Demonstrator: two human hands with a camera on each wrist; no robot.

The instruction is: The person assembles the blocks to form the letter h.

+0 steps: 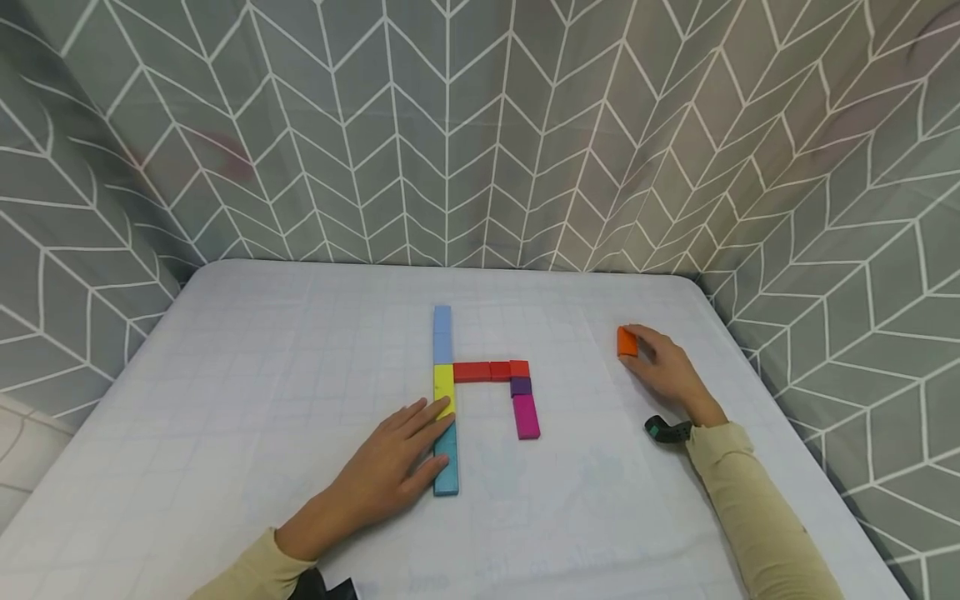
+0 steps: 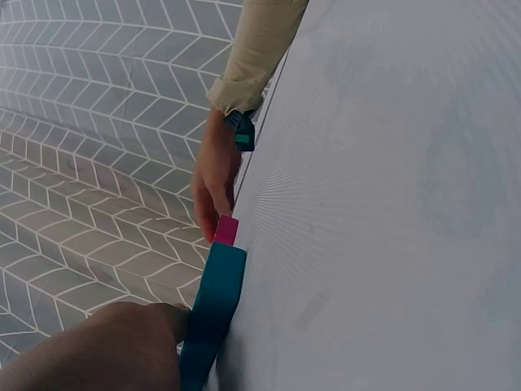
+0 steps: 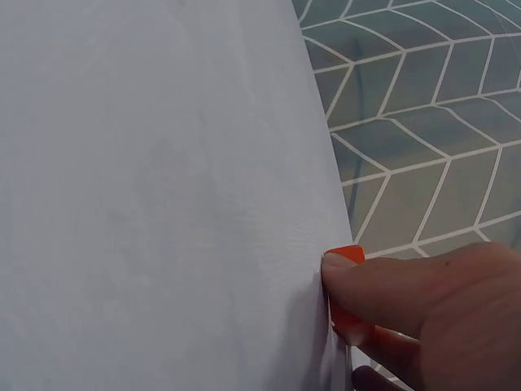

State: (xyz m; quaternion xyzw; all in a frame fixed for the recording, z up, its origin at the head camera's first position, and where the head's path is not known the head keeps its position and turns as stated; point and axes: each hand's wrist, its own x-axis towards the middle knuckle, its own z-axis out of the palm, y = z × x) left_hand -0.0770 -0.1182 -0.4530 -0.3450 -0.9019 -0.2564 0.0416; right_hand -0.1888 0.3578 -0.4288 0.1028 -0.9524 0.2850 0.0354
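On the right side of the table, my right hand (image 1: 670,369) pinches a small orange block (image 1: 627,342) between thumb and fingers. The right wrist view shows the thumb pressed against that orange block (image 3: 348,305). My left hand (image 1: 390,467) lies with fairly straight fingers against a column of blocks. Its fingertips touch the yellow block (image 1: 443,379) and the teal block (image 1: 446,475) below it. Light blue blocks (image 1: 442,335) top this column. Red blocks (image 1: 472,372) run rightward from the yellow one, then a purple block (image 1: 521,387) and a magenta block (image 1: 527,417) go down.
A white cloth (image 1: 247,375) covers the table. Grey curtains with white zigzag lines (image 1: 480,133) hang behind the table and along its sides. A dark band with a camera (image 1: 666,430) sits on the right wrist.
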